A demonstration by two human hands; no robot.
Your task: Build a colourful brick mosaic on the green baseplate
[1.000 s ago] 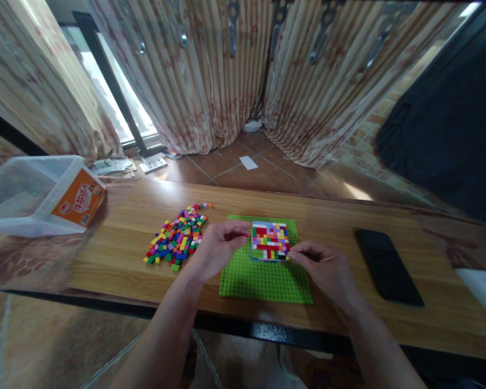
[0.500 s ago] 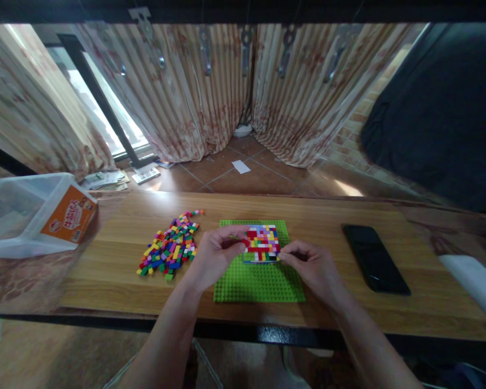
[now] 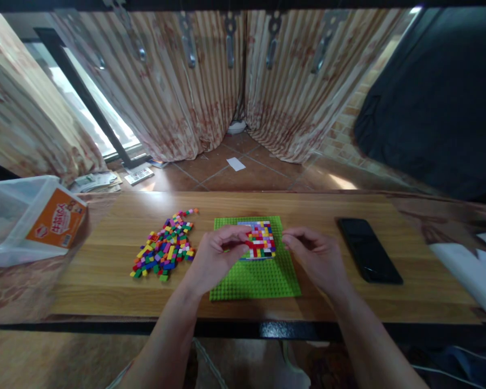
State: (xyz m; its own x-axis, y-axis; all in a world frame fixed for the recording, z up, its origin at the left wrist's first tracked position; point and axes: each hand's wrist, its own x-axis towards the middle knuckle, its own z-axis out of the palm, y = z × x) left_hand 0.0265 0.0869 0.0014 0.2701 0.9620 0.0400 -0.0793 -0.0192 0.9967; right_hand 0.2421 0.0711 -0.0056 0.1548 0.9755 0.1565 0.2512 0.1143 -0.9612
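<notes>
A green studded baseplate (image 3: 259,281) lies on the table, and on its far part sits a flat block of many-coloured toy bricks (image 3: 263,237). My left hand (image 3: 216,256) covers the block's left side, thumb and index finger closing on what looks like a red toy brick (image 3: 249,241) at its edge. Just right of the block, apart from it, my right hand (image 3: 318,256) hovers over the baseplate's right edge with thumb and index finger pressed together. Anything between those right fingertips is too small to make out.
Left of the baseplate lies a pile of loose coloured bricks (image 3: 164,248). A black phone (image 3: 368,251) rests on the wooden table (image 3: 308,208) at right. A clear plastic tub (image 3: 20,221) with an orange label stands at far left.
My right hand has drawn away from the block's right edge, its fingertips now a little up and apart from it. My left hand stays at the block's left side. The view has shifted slightly.
</notes>
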